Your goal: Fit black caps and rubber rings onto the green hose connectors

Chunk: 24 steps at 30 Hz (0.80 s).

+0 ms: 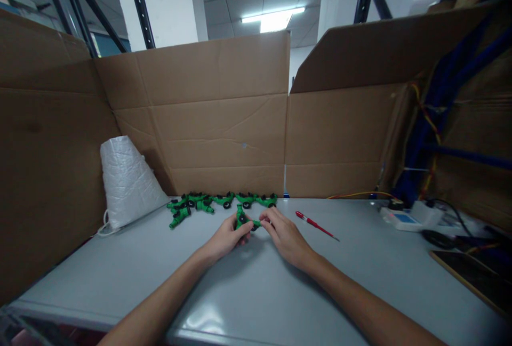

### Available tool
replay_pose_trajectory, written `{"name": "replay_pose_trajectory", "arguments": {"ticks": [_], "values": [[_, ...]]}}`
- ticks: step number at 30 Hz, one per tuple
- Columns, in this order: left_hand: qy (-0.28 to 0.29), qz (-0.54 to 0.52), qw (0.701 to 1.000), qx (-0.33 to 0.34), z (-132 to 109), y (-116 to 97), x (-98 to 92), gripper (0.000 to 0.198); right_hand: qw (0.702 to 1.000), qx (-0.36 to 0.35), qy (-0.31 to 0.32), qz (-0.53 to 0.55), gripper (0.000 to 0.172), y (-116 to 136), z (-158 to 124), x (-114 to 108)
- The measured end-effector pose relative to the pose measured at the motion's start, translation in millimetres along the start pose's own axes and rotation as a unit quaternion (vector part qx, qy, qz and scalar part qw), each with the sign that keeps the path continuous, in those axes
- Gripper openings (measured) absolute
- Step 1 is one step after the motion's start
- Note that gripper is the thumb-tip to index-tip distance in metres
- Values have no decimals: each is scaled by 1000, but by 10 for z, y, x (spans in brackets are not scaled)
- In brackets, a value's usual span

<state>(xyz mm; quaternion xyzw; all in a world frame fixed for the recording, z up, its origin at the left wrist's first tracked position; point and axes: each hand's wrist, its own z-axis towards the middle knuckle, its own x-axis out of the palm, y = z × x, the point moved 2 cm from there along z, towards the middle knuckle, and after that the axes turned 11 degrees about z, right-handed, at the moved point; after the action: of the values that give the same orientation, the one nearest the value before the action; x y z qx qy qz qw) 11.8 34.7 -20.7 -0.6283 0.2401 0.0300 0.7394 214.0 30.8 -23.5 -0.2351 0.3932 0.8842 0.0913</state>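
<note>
Above the middle of the table, my left hand point(228, 236) is closed round a small green toy vehicle point(241, 217) with black wheels. My right hand point(286, 231) has its thumb and fingertips together at the right end of the same toy, pinching a narrow green part. The fingers hide some of the toy. Behind my hands, several similar green toys point(196, 199) with black parts stand or lie along the foot of the cardboard wall. To the right of my right hand lies a red screwdriver point(316, 223), its tip towards the lower right.
A white padded bag point(126, 183) with a cord leans at the back left. Cardboard walls point(220, 127) surround the grey table point(224, 292). At the right are a blue metal frame point(420, 122), a power strip point(404, 219), cables and a dark board point(476, 276).
</note>
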Motion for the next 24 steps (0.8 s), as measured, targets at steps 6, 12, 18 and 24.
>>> {"name": "replay_pose_trajectory", "arguments": {"ticks": [6, 12, 18, 24], "values": [[0, 7, 1000, -6, 7, 28, -7, 53, 1000, 11, 24, -1, 21, -55, -4, 24], [5, 14, 1000, -6, 26, 60, -18, 55, 999, 15, 36, 7, 22, -104, -17, 41], [4, 26, 1000, -9, 26, 52, -29, 56, 997, 35, 63, 19, 19, -143, -35, 62], [8, 21, 1000, -10, 27, 64, -32, 55, 998, 31, 51, 24, 20, -103, -22, 45]]}}
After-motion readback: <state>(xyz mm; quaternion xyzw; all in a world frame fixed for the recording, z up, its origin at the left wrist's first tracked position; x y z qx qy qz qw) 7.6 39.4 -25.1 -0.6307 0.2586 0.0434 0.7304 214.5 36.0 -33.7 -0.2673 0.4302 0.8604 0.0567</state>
